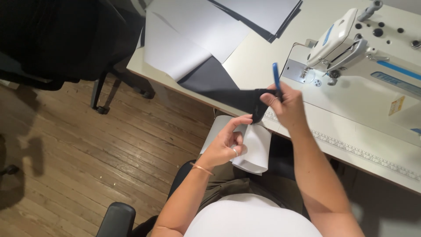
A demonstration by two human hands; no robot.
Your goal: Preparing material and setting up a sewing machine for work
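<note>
A sewing workshop: industrial sewing machine (351,39), cut fabric pieces (193,39).

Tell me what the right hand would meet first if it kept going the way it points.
The right hand, holding a blue tool and dark fabric, points up-table; likely the sewing machine's needle area first, though depth is unclear.

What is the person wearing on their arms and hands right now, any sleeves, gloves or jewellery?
Both arms are bare, with no sleeves or gloves. The left hand has a ring on one finger, and a thin bangle sits at that wrist. The right hand shows no ring or wristband from this view.
</note>
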